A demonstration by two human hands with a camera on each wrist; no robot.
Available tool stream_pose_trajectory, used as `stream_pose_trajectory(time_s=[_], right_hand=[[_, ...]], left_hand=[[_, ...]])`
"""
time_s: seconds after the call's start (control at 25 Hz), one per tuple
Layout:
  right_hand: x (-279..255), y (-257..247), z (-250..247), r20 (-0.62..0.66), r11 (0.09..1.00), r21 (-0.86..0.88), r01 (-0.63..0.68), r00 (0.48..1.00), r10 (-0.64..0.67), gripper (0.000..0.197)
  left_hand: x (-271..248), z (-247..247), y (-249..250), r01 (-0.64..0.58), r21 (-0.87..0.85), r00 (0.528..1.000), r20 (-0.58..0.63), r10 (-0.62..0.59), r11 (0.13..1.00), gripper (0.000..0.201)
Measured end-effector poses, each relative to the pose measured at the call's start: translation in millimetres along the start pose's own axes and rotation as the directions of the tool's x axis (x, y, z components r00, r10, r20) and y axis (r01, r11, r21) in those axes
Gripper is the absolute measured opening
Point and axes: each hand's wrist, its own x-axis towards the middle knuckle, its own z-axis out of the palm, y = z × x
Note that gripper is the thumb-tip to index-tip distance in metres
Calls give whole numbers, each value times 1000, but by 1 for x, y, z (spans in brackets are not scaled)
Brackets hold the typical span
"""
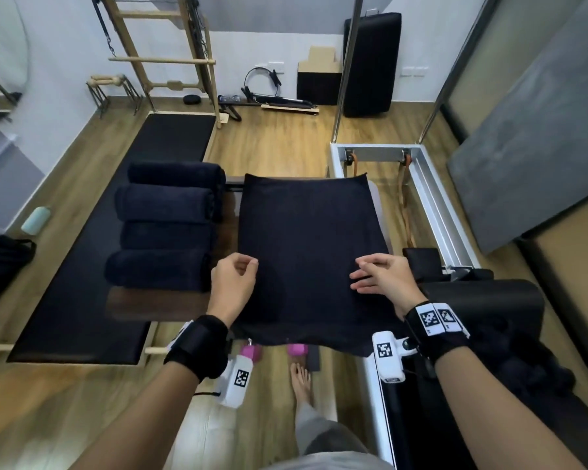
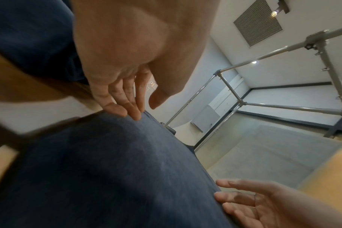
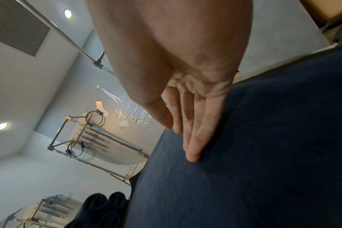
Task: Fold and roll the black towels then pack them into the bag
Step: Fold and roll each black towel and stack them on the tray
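Note:
A black towel (image 1: pixel 306 252) lies spread flat on a dark wooden bench (image 1: pixel 133 308), its near edge hanging over the front. My left hand (image 1: pixel 246 266) is at the towel's left edge with loosely bent fingers; in the left wrist view its fingertips (image 2: pixel 135 115) touch the towel (image 2: pixel 107 169) and pinch nothing. My right hand (image 1: pixel 360 279) rests with straight fingers (image 3: pixel 191 154) on the towel's right side (image 3: pixel 244 177). Several rolled black towels (image 1: pixel 167 225) lie side by side left of it. A black bag (image 1: pixel 0 266) sits on the floor at far left.
A heap of loose black towels (image 1: pixel 523 364) lies at the right on a black padded carriage. A metal reformer frame (image 1: pixel 431 184) stands behind right. A black mat (image 1: pixel 82 300) covers the floor to the left, with a teal bottle (image 1: pixel 36 218) beside it. Pink dumbbells (image 1: pixel 297 349) and my bare foot (image 1: pixel 301 381) are below the bench.

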Motion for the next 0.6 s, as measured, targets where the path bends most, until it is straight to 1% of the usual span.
stream_pose_trajectory(time_s=[0.12, 0.24, 0.36, 0.48, 0.6], right_hand=[[-37, 32, -5, -105, 995, -99, 30, 994, -40, 10], [-58, 60, -18, -237, 965, -261, 35, 966, -99, 5], [-68, 74, -25, -329, 935, -355, 19, 933, -144, 12], [-67, 75, -23, -376, 928, -372, 0, 914, -151, 16], [-60, 67, -22, -358, 913, -406, -42, 927, -117, 14]], left_hand=[[-45, -13, -20, -20, 103, 1000, -20, 23, 995, 11], [-75, -20, -35, -42, 220, 998, -27, 49, 975, 15], [-90, -23, -40, -36, 269, 999, -17, 42, 963, 20], [-91, -20, -38, -37, 293, 999, -14, 43, 956, 22], [-85, -15, -33, -90, 355, 996, 29, 85, 930, 14]])
